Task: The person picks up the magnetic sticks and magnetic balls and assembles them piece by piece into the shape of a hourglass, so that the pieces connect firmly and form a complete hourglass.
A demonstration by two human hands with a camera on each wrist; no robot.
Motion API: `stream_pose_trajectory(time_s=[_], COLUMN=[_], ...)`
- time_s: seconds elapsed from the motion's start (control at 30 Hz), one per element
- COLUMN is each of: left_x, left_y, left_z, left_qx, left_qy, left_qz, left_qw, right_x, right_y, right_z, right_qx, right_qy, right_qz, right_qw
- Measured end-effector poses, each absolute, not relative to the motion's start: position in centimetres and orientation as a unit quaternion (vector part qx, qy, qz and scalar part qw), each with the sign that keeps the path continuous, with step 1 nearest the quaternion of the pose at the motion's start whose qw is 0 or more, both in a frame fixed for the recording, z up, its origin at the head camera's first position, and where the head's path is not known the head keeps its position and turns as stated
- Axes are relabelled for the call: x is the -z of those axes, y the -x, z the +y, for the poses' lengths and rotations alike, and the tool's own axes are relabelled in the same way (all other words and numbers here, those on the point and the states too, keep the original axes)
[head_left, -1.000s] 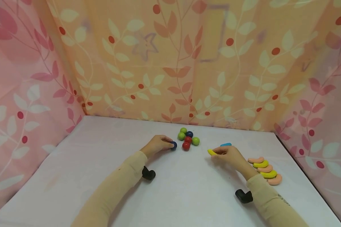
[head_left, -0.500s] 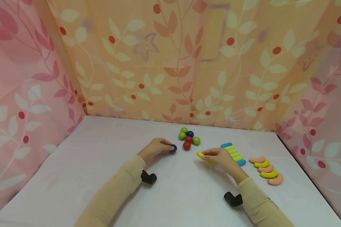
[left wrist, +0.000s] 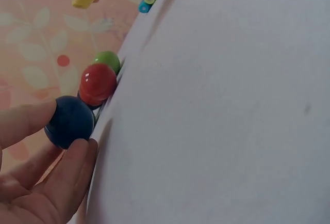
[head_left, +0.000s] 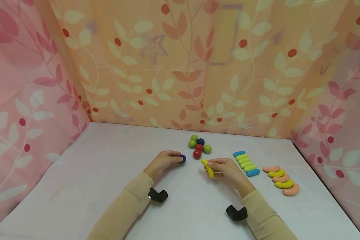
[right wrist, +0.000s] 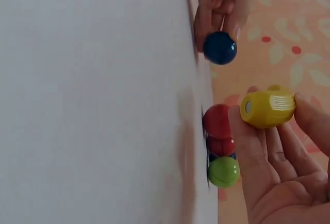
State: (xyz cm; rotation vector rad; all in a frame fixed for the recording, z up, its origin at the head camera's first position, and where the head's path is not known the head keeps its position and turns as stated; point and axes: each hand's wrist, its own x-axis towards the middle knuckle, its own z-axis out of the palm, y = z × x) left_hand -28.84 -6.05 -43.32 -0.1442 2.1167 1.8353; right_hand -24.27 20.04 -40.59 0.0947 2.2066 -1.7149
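Observation:
In the head view my left hand (head_left: 163, 164) pinches a dark blue ball (head_left: 183, 159) between thumb and fingers, low over the white table. The left wrist view shows the thumb on one side of the ball (left wrist: 69, 123) and fingertips below it. My right hand (head_left: 228, 170) holds a yellow curved, banana-shaped piece (head_left: 208, 169) above the table, to the right of the blue ball and apart from it. Seen end-on in the right wrist view, the yellow piece (right wrist: 269, 108) has a grey round spot on its end.
Behind the hands sit red balls (head_left: 197, 154), green balls (head_left: 207, 149) and another dark blue ball (head_left: 200, 142). A row of green and blue sticks (head_left: 246, 163) lies on the right. Beyond it are several peach and yellow curved pieces (head_left: 284, 184). Patterned curtains (head_left: 180, 66) enclose the table.
My right hand has moved left and slightly nearer with the yellow curved piece, turning it more upright and uncovering the stick row. The left hand, with the blue ball, has come slightly nearer.

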Motion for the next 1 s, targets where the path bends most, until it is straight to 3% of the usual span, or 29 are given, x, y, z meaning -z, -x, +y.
stream_pose_trajectory(time_s=[0.43, 1.0], left_x=[43.5, 43.5], left_y=[27.4, 26.0], left_z=[-5.2, -4.5], left_qx=[-0.647, -0.685], left_qy=[0.063, 0.025], left_qz=[0.74, 0.709], left_qw=[0.174, 0.166], right_x=[41.9, 42.1], right_y=[24.1, 23.8], right_z=[18.2, 18.6], right_qx=[0.672, 0.692], right_qy=[-0.117, -0.087], right_qz=[0.701, 0.673], right_qw=[0.21, 0.247])
